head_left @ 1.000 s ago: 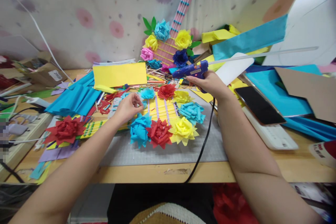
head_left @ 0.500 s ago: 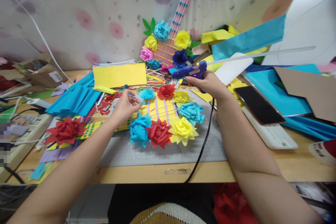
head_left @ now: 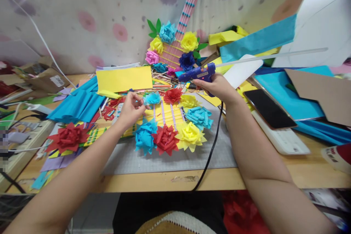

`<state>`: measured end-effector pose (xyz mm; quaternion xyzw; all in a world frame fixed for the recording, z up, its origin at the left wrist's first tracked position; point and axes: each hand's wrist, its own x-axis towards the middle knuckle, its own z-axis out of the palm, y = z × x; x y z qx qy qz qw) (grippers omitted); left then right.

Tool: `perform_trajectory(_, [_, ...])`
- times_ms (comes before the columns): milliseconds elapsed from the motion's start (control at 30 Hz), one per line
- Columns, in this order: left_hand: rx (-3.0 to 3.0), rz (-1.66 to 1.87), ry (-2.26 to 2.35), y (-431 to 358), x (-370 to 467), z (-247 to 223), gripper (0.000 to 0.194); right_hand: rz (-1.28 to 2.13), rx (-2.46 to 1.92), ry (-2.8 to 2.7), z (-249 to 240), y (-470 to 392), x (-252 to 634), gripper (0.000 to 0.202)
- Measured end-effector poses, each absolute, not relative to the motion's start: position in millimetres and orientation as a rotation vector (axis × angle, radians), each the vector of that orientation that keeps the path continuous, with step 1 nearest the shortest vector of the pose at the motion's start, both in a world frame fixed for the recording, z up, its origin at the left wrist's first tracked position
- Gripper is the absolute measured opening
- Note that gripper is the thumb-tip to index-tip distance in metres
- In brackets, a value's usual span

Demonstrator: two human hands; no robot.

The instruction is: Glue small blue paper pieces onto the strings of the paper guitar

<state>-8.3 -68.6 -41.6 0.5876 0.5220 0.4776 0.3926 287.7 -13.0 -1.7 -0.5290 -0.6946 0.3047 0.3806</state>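
A yellow paper guitar [head_left: 170, 117] lies on a grey cutting mat [head_left: 120, 162], ringed by paper flowers. My left hand [head_left: 133, 108] is at its upper left, beside a small light-blue flower [head_left: 152, 98]; thumb and fingers are pinched, and anything between them is too small to name. A blue glue gun [head_left: 197, 73] is gripped in my right hand [head_left: 215, 84], above the far side of the guitar, its nozzle pointing left and a long clear glue stick out of its back. In front are a blue flower [head_left: 146, 136], a red one [head_left: 166, 139] and a yellow one [head_left: 191, 136].
Behind stands a pink flowered guitar [head_left: 171, 53]. A loose red flower [head_left: 68, 137] and a power strip [head_left: 30, 146] are at left. To the right lie a phone [head_left: 270, 109], blue paper [head_left: 290, 95] and a cup [head_left: 337, 158]. The gun's black cord [head_left: 212, 150] crosses the mat.
The whole view has shifted slightly. My left hand stays by the small light-blue flower with its fingers a little changed; my right hand still holds the glue gun almost in place.
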Motion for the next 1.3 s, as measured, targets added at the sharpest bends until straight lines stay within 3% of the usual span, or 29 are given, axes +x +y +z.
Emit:
perform_trajectory(367, [1.821, 1.086, 1.412, -72.2, -11.5, -40.8, 0.026, 0.773, -1.349, -1.772, -1.4, -13.7, 288.2, 0.045])
perform_trajectory(833, [1.725, 1.041, 1.586, -71.3, -8.8, -34.9, 0.051, 0.788, -1.331, -1.779, -1.1, -15.5, 285.2, 0.042])
perform_trajectory(1300, [1.595, 1.068, 1.607, -67.4, -13.1, -36.0, 0.044, 0.781, -1.329, -1.79, -2.4, -16.7, 284.0, 0.048])
